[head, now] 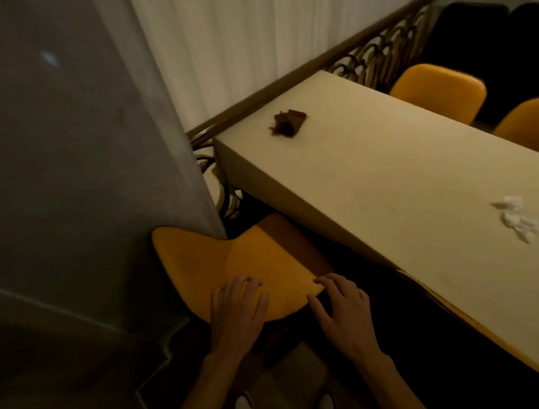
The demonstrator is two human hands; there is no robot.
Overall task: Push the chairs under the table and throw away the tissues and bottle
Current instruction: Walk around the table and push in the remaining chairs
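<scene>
Two hands, left (pixel 236 311) and right (pixel 342 309), rest flat on a yellow chair's (pixel 221 260) back beside a long table (pixel 389 174) bearing white tissues (pixel 517 220).

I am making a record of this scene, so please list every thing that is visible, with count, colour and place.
table: one, cream, centre to right
near chair: one, yellow, at the table's near side, seat partly under it
far chairs: two, yellow, beyond the table, upper right
tissues: one small pile, white, on the table at right
brown object: one, dark brown, on the table's far end; kind unclear
railing: one, dark, along the table's far end
curtain: one, white, behind the railing
wall: grey, left
left hand: on the near chair's back
right hand: at the same chair's right edge
</scene>
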